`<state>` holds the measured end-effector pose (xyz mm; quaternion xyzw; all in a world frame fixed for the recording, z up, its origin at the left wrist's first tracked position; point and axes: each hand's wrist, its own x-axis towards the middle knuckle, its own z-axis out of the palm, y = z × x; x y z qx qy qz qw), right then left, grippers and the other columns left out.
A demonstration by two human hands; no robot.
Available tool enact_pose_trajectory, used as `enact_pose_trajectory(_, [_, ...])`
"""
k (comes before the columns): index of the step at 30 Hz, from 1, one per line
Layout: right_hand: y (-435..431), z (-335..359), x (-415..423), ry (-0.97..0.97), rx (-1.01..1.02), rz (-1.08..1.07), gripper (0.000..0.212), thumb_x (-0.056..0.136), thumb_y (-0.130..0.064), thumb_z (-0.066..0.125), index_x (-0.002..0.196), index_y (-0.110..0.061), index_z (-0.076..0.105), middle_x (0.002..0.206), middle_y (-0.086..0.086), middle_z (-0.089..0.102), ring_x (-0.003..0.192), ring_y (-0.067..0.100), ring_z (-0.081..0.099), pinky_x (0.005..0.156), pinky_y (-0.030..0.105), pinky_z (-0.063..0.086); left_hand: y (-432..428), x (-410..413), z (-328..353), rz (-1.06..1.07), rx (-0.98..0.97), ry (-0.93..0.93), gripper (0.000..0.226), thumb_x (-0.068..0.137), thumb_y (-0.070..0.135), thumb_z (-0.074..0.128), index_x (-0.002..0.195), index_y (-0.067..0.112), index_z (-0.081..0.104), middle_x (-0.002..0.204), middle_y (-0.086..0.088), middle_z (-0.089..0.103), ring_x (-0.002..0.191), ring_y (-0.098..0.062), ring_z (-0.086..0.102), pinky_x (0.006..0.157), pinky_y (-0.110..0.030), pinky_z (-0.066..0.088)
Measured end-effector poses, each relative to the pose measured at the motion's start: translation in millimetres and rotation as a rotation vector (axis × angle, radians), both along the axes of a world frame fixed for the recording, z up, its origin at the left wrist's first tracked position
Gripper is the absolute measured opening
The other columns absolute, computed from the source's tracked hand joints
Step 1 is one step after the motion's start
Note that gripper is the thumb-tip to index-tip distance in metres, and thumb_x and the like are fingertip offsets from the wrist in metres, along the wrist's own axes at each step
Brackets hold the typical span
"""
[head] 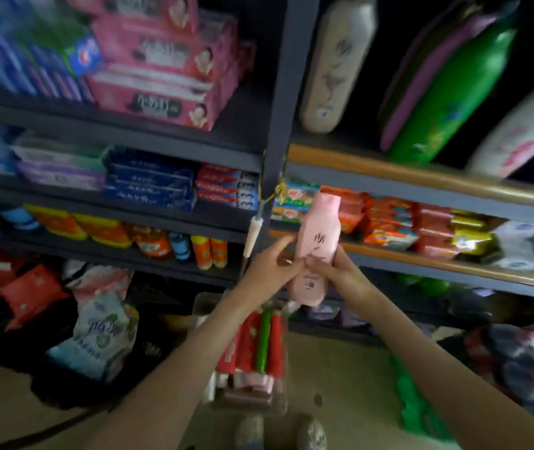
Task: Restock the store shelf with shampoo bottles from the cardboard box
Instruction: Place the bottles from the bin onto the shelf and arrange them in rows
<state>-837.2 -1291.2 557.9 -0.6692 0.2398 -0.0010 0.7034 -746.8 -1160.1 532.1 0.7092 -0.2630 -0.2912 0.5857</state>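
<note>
Between both hands, upright pink plastic shampoo bottle (316, 248) is gripped: left hand (270, 267) and right hand (337, 271) clasped round lower body.

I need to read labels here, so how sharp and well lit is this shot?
Head view: the pink bottle in the left hand and right hand is fairly sharp; outer shelves smear with blur and bow from the wide lens; lower corners are dim.
</note>
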Motion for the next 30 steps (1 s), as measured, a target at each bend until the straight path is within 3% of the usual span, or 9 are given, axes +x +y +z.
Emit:
enact_pose_trajectory(2, [-15,33,-11,-0.047,-0.15,0.004,0.044,0.086,-0.01,0.064,0.124,-0.019,0.044,0.109,-0.005,0.065,0.1,0.008,0.063,0.079,0.021,0.052,-17,-1,29,-0.051,-0.008,-0.156,0.04,0.086,0.019,0.066,0.123,0.023,0.054,0.11,-0.001,0.068,0.098,-0.013,0.066,0.088,-0.036,0.053])
enact_pose_trajectory(5, [-41,76,-30,-0.118,-0.298,-0.011,0.041,0.082,-0.001,0.067,0.11,-0.024,0.048,0.096,-0.011,0.063,0.082,-0.008,0.062,0.066,0.009,0.048,-42,-9,67,-0.094,-0.04,-0.342,0.039,0.082,0.027,0.067,0.118,0.03,0.053,0.107,0.008,0.067,0.098,-0.008,0.065,0.086,-0.034,0.054])
enact_pose_trajectory(9, [-77,120,-52,-0.193,-0.506,-0.072,0.041,0.076,-0.01,0.075,0.11,-0.019,0.053,0.098,-0.009,0.064,0.091,0.005,0.06,0.074,0.015,0.049,-77,-25,120,-0.106,-0.084,-0.504,0.04,0.083,0.026,0.069,0.119,0.021,0.053,0.102,0.011,0.065,0.093,-0.007,0.065,0.084,-0.032,0.054])
enact_pose_trajectory(13, [-115,167,-70,-0.316,-0.594,-0.099,0.041,0.075,-0.009,0.076,0.108,-0.019,0.053,0.095,-0.011,0.065,0.085,-0.004,0.06,0.071,0.011,0.048,-113,-44,172,-0.064,-0.175,-0.609,0.042,0.078,0.035,0.068,0.117,0.03,0.053,0.109,0.006,0.068,0.098,-0.006,0.065,0.087,-0.038,0.054])
enact_pose_trajectory(17, [-153,209,-83,-0.423,-0.687,-0.098,0.035,0.076,0.0,0.072,0.104,-0.01,0.055,0.09,-0.01,0.064,0.076,-0.012,0.06,0.065,0.009,0.047,-146,-64,220,-0.037,-0.247,-0.713,0.043,0.083,0.022,0.07,0.111,0.046,0.048,0.109,0.011,0.064,0.102,-0.001,0.062,0.089,-0.034,0.053])
enact_pose_trajectory(19, [-170,228,-88,-0.471,-0.759,-0.117,0.03,0.075,-0.003,0.073,0.096,-0.017,0.056,0.087,-0.016,0.064,0.077,-0.012,0.06,0.065,0.011,0.047,-159,-72,239,-0.007,-0.288,-0.797,0.049,0.083,0.022,0.07,0.113,0.051,0.044,0.112,0.017,0.061,0.107,0.002,0.059,0.091,-0.031,0.052])
enact_pose_trajectory(23, [-186,263,-98,-0.65,-0.82,-0.188,0.042,0.074,-0.002,0.074,0.088,-0.033,0.05,0.085,-0.018,0.063,0.08,-0.01,0.059,0.07,0.011,0.047,-177,-86,274,0.106,-0.412,-0.943,0.046,0.082,0.029,0.069,0.116,0.049,0.048,0.115,0.029,0.055,0.108,0.005,0.057,0.093,-0.022,0.049])
enact_pose_trajectory(26, [-192,285,-101,-0.785,-0.801,-0.235,0.047,0.071,0.004,0.074,0.09,-0.033,0.051,0.085,-0.015,0.066,0.081,-0.008,0.062,0.07,0.009,0.047,-187,-91,298,0.135,-0.455,-1.023,0.041,0.082,0.037,0.064,0.121,0.041,0.051,0.118,0.022,0.058,0.111,0.001,0.056,0.094,-0.021,0.046])
enact_pose_trajectory(30, [-199,313,-84,-0.924,-0.765,-0.283,0.056,0.067,0.008,0.074,0.094,-0.035,0.051,0.095,-0.007,0.065,0.093,0.009,0.065,0.078,0.024,0.053,-196,-79,327,0.164,-0.425,-1.089,0.044,0.085,0.035,0.063,0.125,0.04,0.044,0.124,0.014,0.058,0.114,0.0,0.055,0.093,-0.022,0.048])
